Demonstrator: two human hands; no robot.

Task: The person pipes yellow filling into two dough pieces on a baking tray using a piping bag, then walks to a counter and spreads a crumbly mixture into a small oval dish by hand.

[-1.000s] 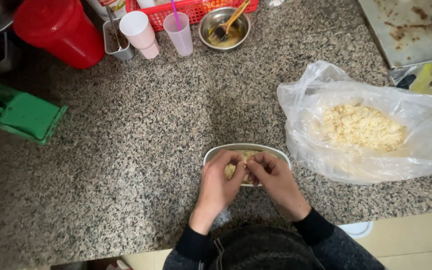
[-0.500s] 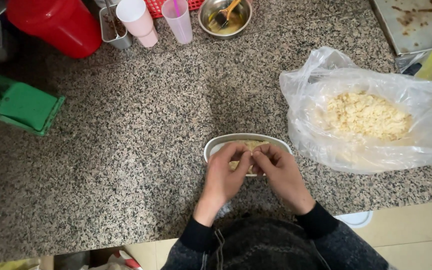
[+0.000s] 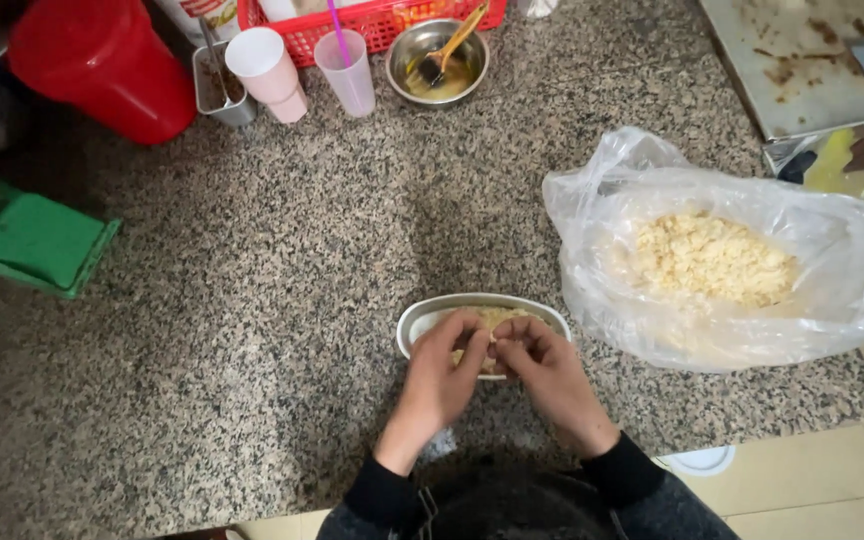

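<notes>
A small oval metal dish (image 3: 422,318) sits near the front edge of the speckled granite counter (image 3: 252,300). It holds a pale yellow crumbly filling (image 3: 497,318). My left hand (image 3: 439,385) and my right hand (image 3: 550,380) meet over the dish, fingertips pressed together on the filling. Both hands cover most of the dish. To the right lies a clear plastic bag (image 3: 832,290) with a heap of the same yellow crumbs (image 3: 712,258) inside.
At the back stand a red bucket (image 3: 102,65), a pink cup (image 3: 267,62), a clear cup with a straw (image 3: 345,72), a steel bowl with a brush (image 3: 437,62) and a red basket (image 3: 382,22). A green object (image 3: 37,240) is at the left, a stained metal tray (image 3: 802,60) at the back right.
My hands stay over the dish with the fingertips working the filling. The view has shifted slightly; nothing else on the counter has moved.
</notes>
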